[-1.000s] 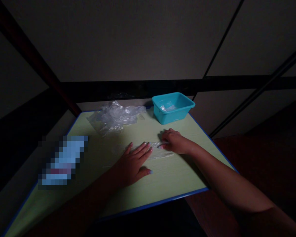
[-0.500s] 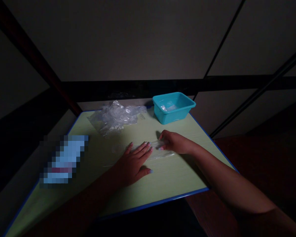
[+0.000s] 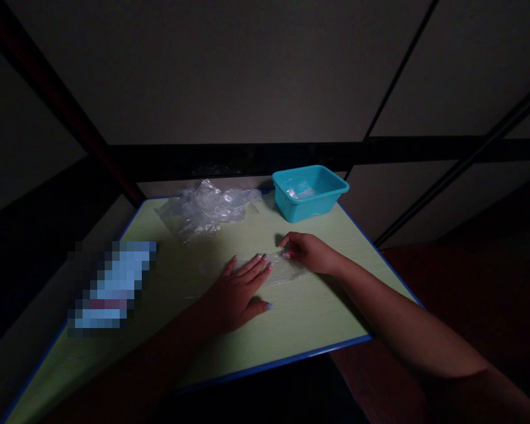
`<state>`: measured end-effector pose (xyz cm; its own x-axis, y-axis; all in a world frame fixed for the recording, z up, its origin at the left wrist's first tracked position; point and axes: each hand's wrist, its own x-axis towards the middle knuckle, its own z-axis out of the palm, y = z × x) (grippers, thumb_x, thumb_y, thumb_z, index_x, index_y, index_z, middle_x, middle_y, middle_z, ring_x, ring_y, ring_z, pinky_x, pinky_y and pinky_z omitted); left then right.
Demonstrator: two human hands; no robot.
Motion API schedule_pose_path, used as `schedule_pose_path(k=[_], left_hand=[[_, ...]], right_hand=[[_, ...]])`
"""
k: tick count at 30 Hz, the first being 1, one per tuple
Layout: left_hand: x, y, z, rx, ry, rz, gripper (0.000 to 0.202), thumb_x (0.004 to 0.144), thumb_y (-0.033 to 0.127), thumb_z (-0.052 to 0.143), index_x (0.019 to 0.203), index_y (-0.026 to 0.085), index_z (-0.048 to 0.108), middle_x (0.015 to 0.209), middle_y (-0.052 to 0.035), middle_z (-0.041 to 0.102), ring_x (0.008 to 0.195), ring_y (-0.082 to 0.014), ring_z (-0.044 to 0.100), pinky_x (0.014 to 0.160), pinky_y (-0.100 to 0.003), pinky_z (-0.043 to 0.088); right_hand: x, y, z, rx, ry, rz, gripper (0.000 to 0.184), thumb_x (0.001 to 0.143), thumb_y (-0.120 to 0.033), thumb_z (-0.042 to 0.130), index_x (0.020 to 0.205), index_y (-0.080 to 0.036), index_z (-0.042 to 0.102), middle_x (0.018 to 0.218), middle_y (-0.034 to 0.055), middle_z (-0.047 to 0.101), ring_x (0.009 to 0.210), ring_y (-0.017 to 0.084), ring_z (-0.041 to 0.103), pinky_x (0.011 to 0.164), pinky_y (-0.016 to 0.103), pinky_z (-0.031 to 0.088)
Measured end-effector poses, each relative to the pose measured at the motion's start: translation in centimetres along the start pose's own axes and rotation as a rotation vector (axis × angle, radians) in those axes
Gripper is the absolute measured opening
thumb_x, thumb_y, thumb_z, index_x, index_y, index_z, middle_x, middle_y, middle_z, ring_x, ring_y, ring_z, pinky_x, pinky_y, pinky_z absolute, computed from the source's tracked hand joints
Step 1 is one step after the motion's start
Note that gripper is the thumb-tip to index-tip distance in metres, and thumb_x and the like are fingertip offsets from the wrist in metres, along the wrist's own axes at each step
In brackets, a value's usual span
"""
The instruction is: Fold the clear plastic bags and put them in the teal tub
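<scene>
A clear plastic bag (image 3: pixel 282 270) lies flat in the middle of the pale green table (image 3: pixel 300 318). My left hand (image 3: pixel 238 291) rests palm down on its left part, fingers stretched out and spread. My right hand (image 3: pixel 307 252) pinches the bag's right end between thumb and fingers and lifts that end a little off the table. A heap of crumpled clear plastic bags (image 3: pixel 205 207) sits at the back of the table. To its right stands a teal plastic tub (image 3: pixel 310 191) with some clear plastic inside.
A blurred blue and white object (image 3: pixel 110 285) lies at the table's left side. The table has a blue edge, and its front edge runs just below my forearms. Dark beams and a grey wall stand behind it. The room is dim.
My right hand has drawn the bag's right end up and slightly leftward, toward my left hand. The left hand has stayed flat in place.
</scene>
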<state>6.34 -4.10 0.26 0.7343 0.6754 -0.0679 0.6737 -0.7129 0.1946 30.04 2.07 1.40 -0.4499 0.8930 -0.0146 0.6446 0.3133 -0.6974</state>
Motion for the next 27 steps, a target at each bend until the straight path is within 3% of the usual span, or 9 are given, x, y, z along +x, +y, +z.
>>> schedule_pose_path(k=[3, 7, 10, 15, 22, 24, 27], left_hand=[[-0.1, 0.0, 0.1, -0.011, 0.013, 0.004, 0.065, 0.096, 0.051, 0.038, 0.151, 0.021, 0.024, 0.157, -0.0125, 0.022, 0.146, -0.0275, 0.02, 0.114, -0.058, 0.014], [-0.2, 0.1, 0.1, -0.022, 0.012, -0.003, 0.064, 0.096, 0.05, 0.038, 0.151, 0.023, 0.023, 0.157, -0.0121, 0.021, 0.146, -0.027, 0.02, 0.114, -0.057, 0.013], [-0.1, 0.1, -0.1, -0.025, 0.007, -0.004, 0.063, 0.096, 0.05, 0.038, 0.151, 0.023, 0.023, 0.157, -0.0114, 0.021, 0.146, -0.0273, 0.019, 0.114, -0.058, 0.014], [-0.1, 0.2, -0.3, -0.023, -0.032, -0.024, 0.064, 0.096, 0.049, 0.036, 0.151, 0.019, 0.024, 0.158, -0.0114, 0.019, 0.146, -0.0267, 0.018, 0.113, -0.06, 0.014], [-0.1, 0.2, 0.2, -0.019, -0.001, -0.01, 0.065, 0.096, 0.051, 0.036, 0.152, 0.022, 0.021, 0.158, -0.0108, 0.021, 0.146, -0.0269, 0.019, 0.114, -0.058, 0.012], [0.0, 0.0, 0.0, -0.025, 0.057, -0.006, 0.066, 0.095, 0.051, 0.036, 0.152, 0.02, 0.022, 0.158, -0.0114, 0.022, 0.146, -0.0283, 0.019, 0.114, -0.058, 0.012], [0.1, -1.0, -1.2, -0.045, 0.286, -0.073, 0.058, 0.095, 0.046, 0.035, 0.146, 0.018, 0.033, 0.154, -0.0124, 0.034, 0.141, -0.0292, 0.03, 0.113, -0.054, 0.02]], right_hand=[[-0.1, 0.0, -0.6, -0.076, -0.025, 0.043, 0.017, 0.08, -0.015, 0.058, 0.096, -0.015, 0.061, 0.067, -0.0029, 0.055, 0.062, 0.012, 0.049, 0.056, 0.022, 0.034], [-0.3, -0.2, -1.5, -0.173, -0.059, 0.093, 0.006, 0.077, -0.019, 0.064, 0.081, -0.015, 0.063, 0.064, -0.0005, 0.058, 0.058, 0.012, 0.048, 0.053, 0.023, 0.031], [-0.3, -0.4, -1.7, -0.221, -0.08, 0.11, 0.008, 0.075, -0.022, 0.068, 0.075, -0.015, 0.063, 0.064, 0.0001, 0.058, 0.058, 0.012, 0.047, 0.053, 0.024, 0.03], [-0.4, -0.8, -1.6, -0.283, -0.09, 0.132, 0.007, 0.073, -0.019, 0.067, 0.073, -0.016, 0.061, 0.063, -0.0009, 0.057, 0.059, 0.012, 0.046, 0.053, 0.024, 0.029], [-0.5, -0.8, -1.8, -0.355, -0.064, 0.182, 0.01, 0.074, -0.018, 0.07, 0.079, -0.017, 0.061, 0.069, 0.0012, 0.062, 0.063, 0.015, 0.052, 0.054, 0.025, 0.03], [-0.7, -0.8, -1.8, -0.375, -0.038, 0.206, 0.014, 0.076, -0.023, 0.07, 0.086, -0.017, 0.062, 0.072, 0.0031, 0.063, 0.063, 0.016, 0.053, 0.055, 0.026, 0.031], [-0.9, -0.9, -1.5, -0.416, 0.092, 0.155, 0.025, 0.083, -0.034, 0.066, 0.101, -0.016, 0.061, 0.086, 0.0085, 0.066, 0.073, 0.02, 0.058, 0.062, 0.028, 0.037]])
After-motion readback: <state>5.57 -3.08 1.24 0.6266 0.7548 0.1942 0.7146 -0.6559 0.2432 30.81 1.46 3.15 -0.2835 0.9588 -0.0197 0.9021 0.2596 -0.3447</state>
